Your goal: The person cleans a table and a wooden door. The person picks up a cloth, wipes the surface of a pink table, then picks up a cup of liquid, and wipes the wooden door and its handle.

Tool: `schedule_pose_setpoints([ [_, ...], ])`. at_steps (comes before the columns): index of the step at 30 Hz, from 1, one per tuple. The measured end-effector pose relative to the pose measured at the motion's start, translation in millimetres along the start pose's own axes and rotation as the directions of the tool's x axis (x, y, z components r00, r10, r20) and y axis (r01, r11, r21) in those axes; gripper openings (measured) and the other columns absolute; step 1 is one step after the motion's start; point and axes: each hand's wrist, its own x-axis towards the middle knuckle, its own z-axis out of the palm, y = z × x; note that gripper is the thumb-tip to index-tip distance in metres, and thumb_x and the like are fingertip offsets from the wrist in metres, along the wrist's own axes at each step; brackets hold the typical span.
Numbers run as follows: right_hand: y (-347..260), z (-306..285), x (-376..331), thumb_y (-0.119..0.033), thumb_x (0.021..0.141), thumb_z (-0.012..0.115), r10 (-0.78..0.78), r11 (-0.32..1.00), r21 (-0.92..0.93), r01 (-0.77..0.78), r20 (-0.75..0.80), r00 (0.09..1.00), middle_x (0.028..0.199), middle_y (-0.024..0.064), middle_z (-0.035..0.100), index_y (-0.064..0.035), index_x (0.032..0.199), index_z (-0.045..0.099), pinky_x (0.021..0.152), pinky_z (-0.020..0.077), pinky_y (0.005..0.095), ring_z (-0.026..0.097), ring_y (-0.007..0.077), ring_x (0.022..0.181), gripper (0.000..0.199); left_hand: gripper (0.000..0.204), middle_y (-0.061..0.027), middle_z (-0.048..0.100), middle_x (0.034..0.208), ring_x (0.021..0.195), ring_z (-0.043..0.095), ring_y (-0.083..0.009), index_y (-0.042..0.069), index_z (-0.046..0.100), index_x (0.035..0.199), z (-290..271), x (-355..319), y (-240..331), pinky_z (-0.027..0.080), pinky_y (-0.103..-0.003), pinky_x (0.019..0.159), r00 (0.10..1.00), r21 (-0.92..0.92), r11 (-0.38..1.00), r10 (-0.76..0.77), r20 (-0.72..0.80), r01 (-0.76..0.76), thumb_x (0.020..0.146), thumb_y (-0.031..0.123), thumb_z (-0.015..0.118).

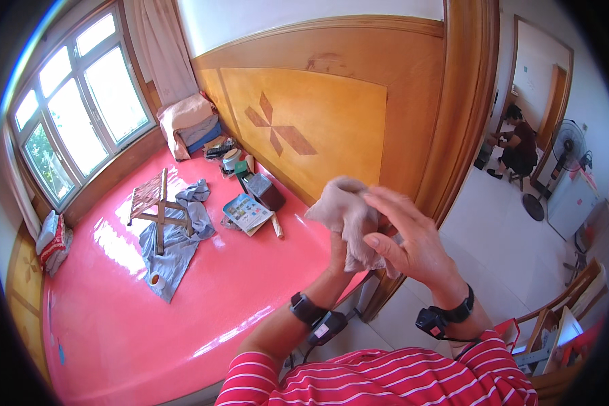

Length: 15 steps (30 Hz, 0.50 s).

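- A crumpled beige fabric cloth [350, 213] is propped between the hands by the left hand [340, 252], its grip hidden.
- The right hand [409, 237] is spread against it.
- Were support slackened, it could be dropped toward the white floor tiles [477, 254] beside the right hand.

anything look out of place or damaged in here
Dark, uneven marks on the upper wooden wall panel look like wear or staining. The blue-grey cloth lies rumpled on the pink surface under a stool, which looks untidy. The held rag shows no clear damage.
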Motion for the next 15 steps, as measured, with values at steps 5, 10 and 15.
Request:
schedule_pose_setpoints([
  [5,33.8,-61.7,11.6,-0.021,0.074,0.063,-0.501,0.794,-0.551,0.255,-0.357,0.788,0.120,0.0126,0.050,-0.0087,0.111,0.057,0.088,0.0408,0.0380,0.049,0.0331,0.107,0.040,0.057,-0.0090,0.040,0.125,0.116,0.038,-0.0255,0.009,0.025,0.133,-61.0,87.5,12.6,0.027,-0.037,0.102,0.799,0.370,0.765,0.298,0.522,-0.527,0.088,0.037,0.045],
  [10,55.2,-57.1,48.1,-0.017,0.073,0.063,-0.565,0.660,-0.732,0.166,-0.339,0.752,0.127,0.0113,0.044,-0.0102,0.105,0.061,0.096,0.0321,0.0412,0.038,0.0360,0.117,0.033,0.050,-0.0078,0.042,0.122,0.114,0.039,-0.0226,0.008,0.030,0.128,-74.1,108.3,0.6,0.028,-0.033,0.100,0.812,0.758,0.436,0.546,0.207,-0.486,0.088,0.033,0.045],
  [15,73.7,-51.0,48.8,-0.005,0.070,0.061,-0.592,0.634,-0.768,0.091,-0.407,0.696,0.126,0.0092,0.044,-0.0125,0.094,0.067,0.098,0.0309,0.0411,0.034,0.0375,0.120,0.026,0.046,-0.0076,0.043,0.119,0.112,0.040,-0.0213,0.007,0.033,0.126,-17.2,106.5,-39.8,0.029,-0.032,0.098,0.665,0.828,-0.208,0.509,0.546,-0.521,0.087,0.030,0.045],
])
